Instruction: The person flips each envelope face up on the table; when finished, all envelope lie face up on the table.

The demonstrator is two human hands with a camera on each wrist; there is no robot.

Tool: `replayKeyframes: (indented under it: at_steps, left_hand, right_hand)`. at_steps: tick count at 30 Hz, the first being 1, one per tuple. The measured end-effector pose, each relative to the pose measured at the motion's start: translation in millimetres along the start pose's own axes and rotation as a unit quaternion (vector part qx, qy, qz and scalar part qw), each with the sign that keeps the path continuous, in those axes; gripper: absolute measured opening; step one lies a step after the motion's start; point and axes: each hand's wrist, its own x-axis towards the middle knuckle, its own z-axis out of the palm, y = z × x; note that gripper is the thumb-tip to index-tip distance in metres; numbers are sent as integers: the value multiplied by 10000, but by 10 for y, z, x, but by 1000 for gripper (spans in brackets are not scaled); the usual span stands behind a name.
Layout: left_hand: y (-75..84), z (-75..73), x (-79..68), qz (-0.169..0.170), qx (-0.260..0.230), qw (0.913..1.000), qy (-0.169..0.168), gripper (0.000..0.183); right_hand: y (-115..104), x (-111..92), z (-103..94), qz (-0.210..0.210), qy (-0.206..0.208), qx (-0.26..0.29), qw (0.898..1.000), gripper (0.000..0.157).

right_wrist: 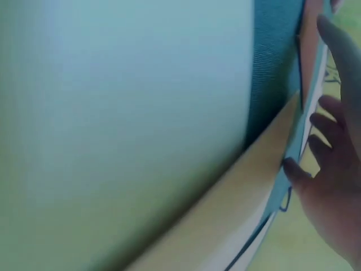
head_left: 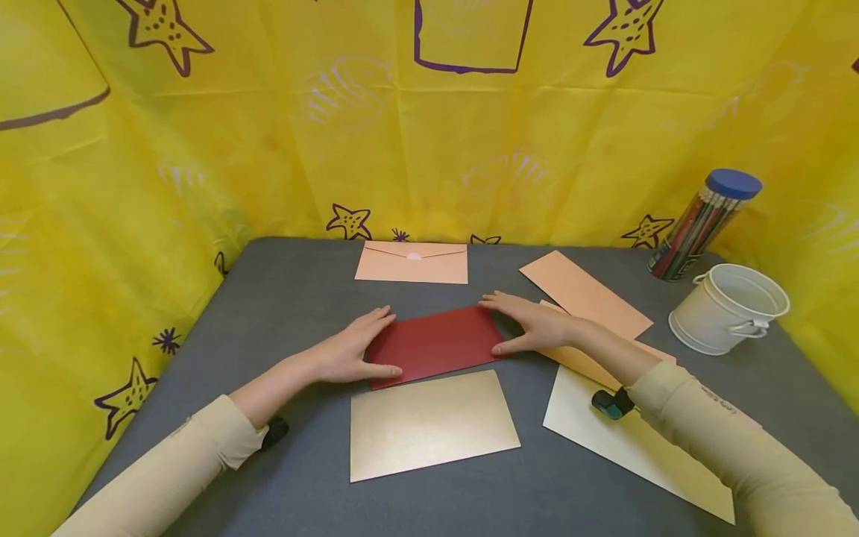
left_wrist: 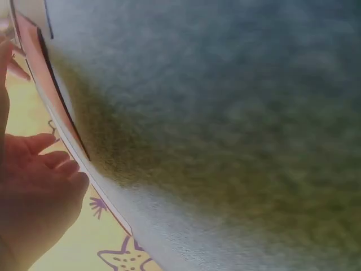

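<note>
head: red envelope (head_left: 435, 344) flat mid-tabletop (head_left: 282, 298), left hand (head_left: 352, 352) and right hand (head_left: 537, 322) touching its ends, fingers straight | left wrist: fingers (left_wrist: 62, 166) relaxed, blurred | right wrist: fingers (right_wrist: 324, 127) spread beside paper edges

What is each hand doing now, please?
Left hand: open, fingers flat on the red envelope.
Right hand: open, fingers flat on the same envelope.
</note>
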Motion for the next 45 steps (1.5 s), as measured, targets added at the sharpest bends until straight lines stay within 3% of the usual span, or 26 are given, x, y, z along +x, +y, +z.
replayKeyframes:
  at_steps: [3, 7, 26, 34, 45]
  left_hand:
    - [-11, 19, -41, 58, 242, 9996, -153, 107]
    - [-20, 28, -77, 101, 376, 9988, -308, 109]
    - [-26, 25, -89, 36, 713, 9970, -306, 102]
    - [-42, 29, -87, 149, 890, 9955, -293, 99]
    - [-46, 27, -92, 359, 1005, 9938, -299, 89]
  right_hand:
    - [14, -24, 21, -226, -230, 66, 9995, 90]
    - [24, -31, 49, -201, -360, -9, 9991, 93]
    - [16, -60, 78, -42, -172, -158, 9997, 90]
    - [15, -67, 88, -285, -11, -755, 9967, 88]
    - [2, -79, 73, -714, 420, -1556, 9843, 76]
